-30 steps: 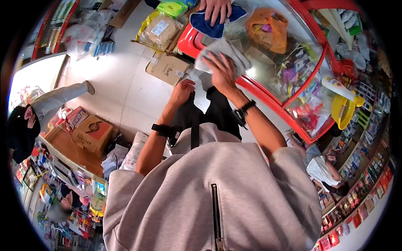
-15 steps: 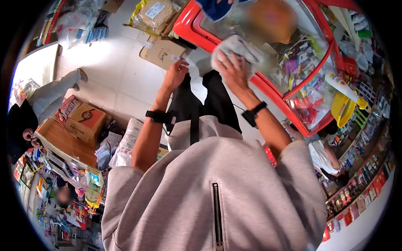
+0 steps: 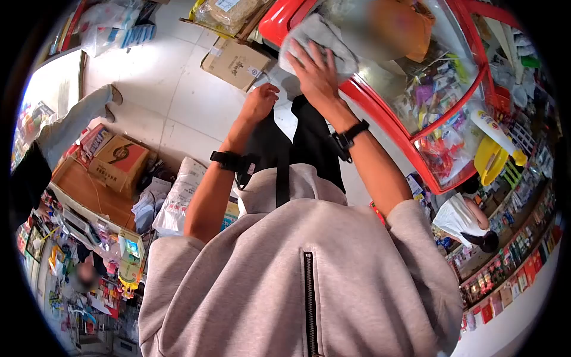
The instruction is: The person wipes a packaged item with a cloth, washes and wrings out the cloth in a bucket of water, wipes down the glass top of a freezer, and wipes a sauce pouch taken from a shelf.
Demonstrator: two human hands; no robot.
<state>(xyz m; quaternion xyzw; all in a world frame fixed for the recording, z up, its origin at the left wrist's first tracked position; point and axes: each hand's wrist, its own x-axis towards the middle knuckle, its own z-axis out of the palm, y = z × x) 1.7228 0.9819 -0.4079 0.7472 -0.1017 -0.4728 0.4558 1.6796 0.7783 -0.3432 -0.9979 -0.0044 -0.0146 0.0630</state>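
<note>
My right hand (image 3: 315, 74) lies with spread fingers on a grey cloth (image 3: 324, 37), pressing it on the glass top near the left edge of a red-framed freezer (image 3: 380, 116). Colourful packages (image 3: 437, 113) show through the glass. Over the dark trousers, my left hand (image 3: 259, 102) hangs in the air with its fingers loosely curled and apart, holding nothing. It is just below a cardboard box (image 3: 235, 62) on the floor.
Packaged goods (image 3: 229, 15) stand at the top. A yellow scoop (image 3: 491, 160) and a white bottle (image 3: 492, 126) are at the right. A brown carton (image 3: 119, 165) sits on a counter at the left. People stand at left and right.
My right hand and the cloth have moved left and up along the freezer top. My left hand has shifted slightly right. The dark-blue cloth at the top has gone from view.
</note>
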